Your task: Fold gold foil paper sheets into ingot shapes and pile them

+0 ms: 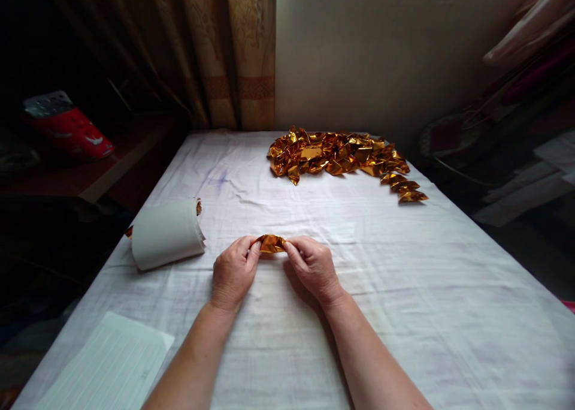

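Note:
Between my two hands is a folded gold foil paper ingot (272, 244), shiny and boat-shaped, held just above the white cloth. My left hand (235, 272) pinches its left tip between thumb and curled fingers. The right tip is pinched the same way by my right hand (313, 268). To the left of my left hand lies a curled stack of paper (166, 235), pale on the outside, with bits of gold foil showing at its ends. A heap of similar gold foil ingots (332, 153) sits at the far side, a short row of them trailing off to the right.
A white cloth (404, 290) with wrinkles covers the table. A lined paper sheet (108, 365) lies at the near left. Beyond the left edge, a red container (74, 134) rests on a brown surface. A patterned curtain (215, 50) and a pale wall (381, 56) stand behind.

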`<state>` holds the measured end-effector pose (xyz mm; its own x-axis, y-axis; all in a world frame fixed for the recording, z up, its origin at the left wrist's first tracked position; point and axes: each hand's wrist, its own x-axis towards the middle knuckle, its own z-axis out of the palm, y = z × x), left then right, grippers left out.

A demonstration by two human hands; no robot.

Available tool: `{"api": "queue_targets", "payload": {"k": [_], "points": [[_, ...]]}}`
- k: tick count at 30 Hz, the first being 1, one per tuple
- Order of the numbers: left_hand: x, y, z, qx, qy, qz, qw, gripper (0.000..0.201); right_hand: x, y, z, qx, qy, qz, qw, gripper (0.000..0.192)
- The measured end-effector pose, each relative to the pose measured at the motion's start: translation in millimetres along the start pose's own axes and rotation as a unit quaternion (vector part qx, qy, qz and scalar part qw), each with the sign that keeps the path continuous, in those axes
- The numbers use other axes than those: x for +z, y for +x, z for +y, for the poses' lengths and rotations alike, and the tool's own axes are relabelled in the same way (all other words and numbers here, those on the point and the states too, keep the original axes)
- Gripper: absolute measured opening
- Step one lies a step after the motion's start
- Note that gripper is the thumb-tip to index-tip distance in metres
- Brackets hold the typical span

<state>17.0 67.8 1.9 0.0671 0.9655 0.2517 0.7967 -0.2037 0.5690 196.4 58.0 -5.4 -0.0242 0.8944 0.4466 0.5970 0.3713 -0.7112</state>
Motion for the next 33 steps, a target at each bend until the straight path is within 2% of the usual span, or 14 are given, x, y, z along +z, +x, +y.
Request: {"api": "queue_targets", "payload": {"k": [6, 11, 21, 28, 33], "points": [[-1.7, 1, 3, -0.003, -0.010, -0.011, 1.000, 0.024, 0, 0, -1, -0.003, 0.001, -0.011, 1.000, 0.021], [-1.6, 1, 4, -0.013, 0.002, 0.019, 1.000, 0.023, -1, 1, -2, 0.034, -0.010, 0.024, 0.999, 0.017], [-3.1, 2, 6, -0.018, -0.011, 0.005, 1.000, 0.024, 2, 1, 2, 0.061, 0.001, 0.076, 0.995, 0.015], [-3.4, 1, 6, -0.053, -0.035, 0.002, 0.998, 0.029, 2, 0, 5, 0.063, 0.004, 0.075, 0.995, 0.014], [-1.3, 1, 3, -0.054, -0.047, 0.002, 0.997, 0.031, -4, 2, 11, 0.066, -0.008, 0.081, 0.994, 0.017]]}}
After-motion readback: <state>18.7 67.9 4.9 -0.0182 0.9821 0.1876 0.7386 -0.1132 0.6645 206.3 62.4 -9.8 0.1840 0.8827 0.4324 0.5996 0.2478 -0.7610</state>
